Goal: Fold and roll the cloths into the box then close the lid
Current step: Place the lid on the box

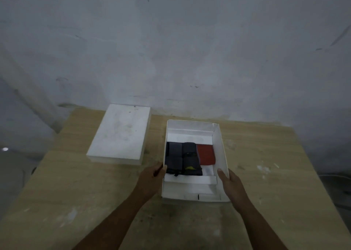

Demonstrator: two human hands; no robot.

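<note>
An open white box [221,147] stands in the middle of the wooden table. Inside it lie several dark grey rolled cloths [181,157] packed side by side, and a red cloth [206,154] to their right. My left hand [152,175] grips the box's left wall near the front, fingers over the rim. My right hand [228,180] holds the right wall near the front corner, thumb inside the rim. The white lid [121,133] lies flat on the table to the left of the box, apart from it.
The wooden table [275,173] stands against a pale wall; its surface has white smears at the right. The left edge runs diagonally from the lid's far corner toward me. A small bright spot sits on the floor at far left.
</note>
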